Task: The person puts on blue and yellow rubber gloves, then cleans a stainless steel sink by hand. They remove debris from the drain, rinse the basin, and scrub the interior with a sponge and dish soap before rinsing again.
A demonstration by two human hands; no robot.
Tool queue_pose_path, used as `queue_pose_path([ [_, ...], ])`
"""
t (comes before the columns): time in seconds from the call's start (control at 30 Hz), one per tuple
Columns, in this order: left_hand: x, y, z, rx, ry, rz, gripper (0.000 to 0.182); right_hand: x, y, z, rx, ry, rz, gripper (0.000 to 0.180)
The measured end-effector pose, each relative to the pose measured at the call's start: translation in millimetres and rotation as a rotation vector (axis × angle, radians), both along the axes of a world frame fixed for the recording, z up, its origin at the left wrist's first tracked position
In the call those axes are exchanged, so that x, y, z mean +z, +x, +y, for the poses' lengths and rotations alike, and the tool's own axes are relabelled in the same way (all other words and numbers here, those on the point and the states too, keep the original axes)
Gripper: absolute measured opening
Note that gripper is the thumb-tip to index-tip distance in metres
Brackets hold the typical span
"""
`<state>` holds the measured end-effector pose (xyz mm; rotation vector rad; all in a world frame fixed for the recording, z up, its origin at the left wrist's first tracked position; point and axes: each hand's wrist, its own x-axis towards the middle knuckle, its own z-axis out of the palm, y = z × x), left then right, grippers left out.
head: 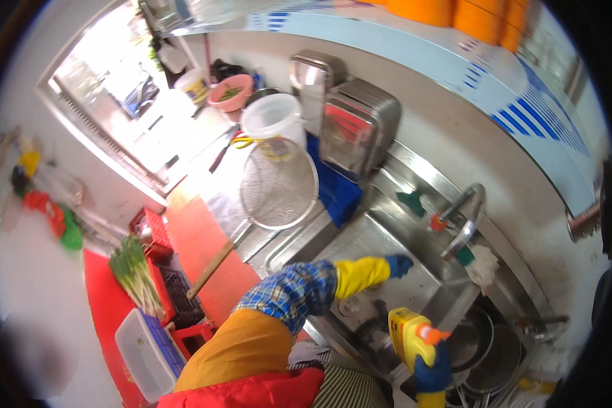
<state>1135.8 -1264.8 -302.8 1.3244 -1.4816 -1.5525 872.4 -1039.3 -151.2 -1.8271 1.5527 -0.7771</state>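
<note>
Both hands wear rubber gloves with yellow cuffs and blue hand parts. My left hand [400,266] reaches over the left basin of a stainless steel sink [372,232]; its fingers point to the tap side, and whether they grip anything does not show. At the lower right, my right hand [433,370] is closed around a yellow plastic bottle [404,334] with an orange cap, held tilted above the sink's near edge. A dark object lies in the basin near the bottle. Pans [469,339] fill the right basin, beside my right hand.
A curved metal tap [472,214] rises behind the sink, with a whitish mop-like bundle [482,268] near it. Left of the basin are a long-handled mesh strainer [279,183], a white bucket [271,115] and stacked metal trays [354,130]. Spring onions [135,273] lie lower left.
</note>
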Motion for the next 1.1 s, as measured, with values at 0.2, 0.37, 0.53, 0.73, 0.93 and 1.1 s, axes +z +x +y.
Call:
queue_pose_path([
  [0.2, -20, 35, 111, 0.103, 0.076, 0.264, 0.053, -111, 100, -62, 0.232, 0.363, 0.150, 0.056],
  [0.37, 5, 34, 166, -0.045, -0.095, -0.175, 0.039, -194, 134, -75, 0.495, 0.514, 0.560, 0.052],
  [0.53, -8, 13, 170, -0.090, -0.196, -0.541, 0.032, -229, 98, -39, 0.529, 0.377, 0.296, 0.069],
  [0.73, -10, -22, 154, -0.124, -0.010, -0.689, 0.032, -220, 93, -27, 0.456, 0.385, 0.270, 0.075],
  [0.93, 21, -19, 158, 0.003, 0.314, -0.697, 0.041, -194, 109, -28, 0.432, 0.519, 0.281, 0.078],
  [1.1, 13, 3, 177, 0.431, 0.439, -0.368, 0.058, -170, 125, -21, 0.425, 0.610, 0.262, 0.079],
])
